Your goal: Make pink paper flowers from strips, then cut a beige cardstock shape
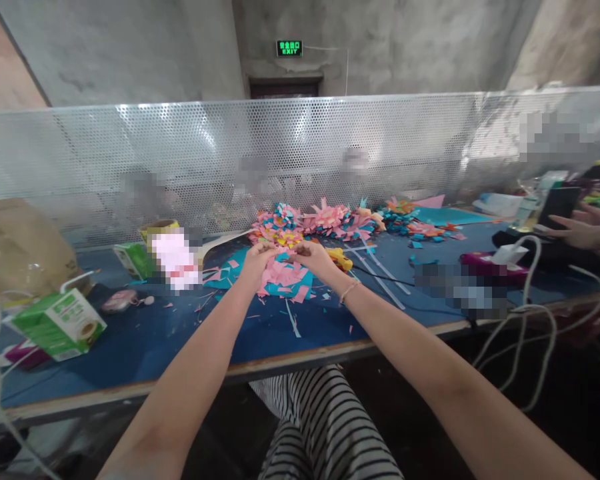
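Note:
My left hand (259, 261) and my right hand (311, 257) are close together above a heap of pink paper scraps (285, 275). The fingers of both are closed in pinches; what lies between them is too small to make out. Under the scraps is a blue-green paper sheet (234, 267). Just behind my hands, pink, yellow and blue fringed paper flowers (280, 223) are bunched together. A yellow tool (340, 259), perhaps a glue gun, lies right of my right hand, with a dark cord.
Clear strips (383, 270) lie to the right. A green carton (63, 323), a lit phone (176, 259) and a brown bag (25, 247) stand at left. A perforated metal screen (205, 160) runs behind. Another person's hand (587, 230) and white cables (535, 320) are at right.

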The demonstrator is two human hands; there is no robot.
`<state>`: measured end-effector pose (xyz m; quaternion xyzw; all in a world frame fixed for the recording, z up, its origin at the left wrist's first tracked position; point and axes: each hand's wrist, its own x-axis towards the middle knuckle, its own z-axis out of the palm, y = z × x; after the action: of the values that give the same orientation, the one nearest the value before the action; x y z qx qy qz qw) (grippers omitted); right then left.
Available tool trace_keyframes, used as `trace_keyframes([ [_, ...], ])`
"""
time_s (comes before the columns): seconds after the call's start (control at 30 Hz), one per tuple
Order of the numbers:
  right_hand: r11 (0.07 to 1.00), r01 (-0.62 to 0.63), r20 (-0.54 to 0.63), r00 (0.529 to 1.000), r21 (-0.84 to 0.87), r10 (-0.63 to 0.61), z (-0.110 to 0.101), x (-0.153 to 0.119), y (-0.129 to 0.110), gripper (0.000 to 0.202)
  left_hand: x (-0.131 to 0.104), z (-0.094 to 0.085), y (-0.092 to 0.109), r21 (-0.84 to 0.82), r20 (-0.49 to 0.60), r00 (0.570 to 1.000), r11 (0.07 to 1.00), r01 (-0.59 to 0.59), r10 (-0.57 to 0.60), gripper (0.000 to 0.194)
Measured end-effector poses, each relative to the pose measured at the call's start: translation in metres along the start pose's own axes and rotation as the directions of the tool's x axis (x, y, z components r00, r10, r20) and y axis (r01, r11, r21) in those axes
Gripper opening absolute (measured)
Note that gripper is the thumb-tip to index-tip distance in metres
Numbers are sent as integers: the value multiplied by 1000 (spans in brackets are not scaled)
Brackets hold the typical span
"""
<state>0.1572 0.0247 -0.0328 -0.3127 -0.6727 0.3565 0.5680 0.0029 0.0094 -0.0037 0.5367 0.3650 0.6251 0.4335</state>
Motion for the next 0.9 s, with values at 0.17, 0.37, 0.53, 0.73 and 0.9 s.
trace_keyframes([
  [0.17, 998, 27, -8, 1000, -50, -27, -2, 0, 2, 17, 0, -1, 1, 20, 7, 999, 999, 35, -35, 15],
  [0.37, 989, 79, -7, 997, -125, -80, -2, -1, 3, 15, -2, -3, 6, 58, -1, 999, 998, 32, -32, 9],
  [0.53, 973, 81, -23, 996, -215, -88, -2, 0, 3, 14, -1, -4, 5, 78, -2, 1000, 997, -18, 18, 11],
  [0.73, 986, 98, 18, 995, -135, -97, 0, -3, -3, 12, 2, -5, 1, 84, 38, 999, 996, -38, 35, 18],
  [0.9, 988, 86, -17, 996, -129, -89, -1, -3, -6, 13, 2, -5, -1, 114, 64, 996, 991, -64, 57, 21],
])
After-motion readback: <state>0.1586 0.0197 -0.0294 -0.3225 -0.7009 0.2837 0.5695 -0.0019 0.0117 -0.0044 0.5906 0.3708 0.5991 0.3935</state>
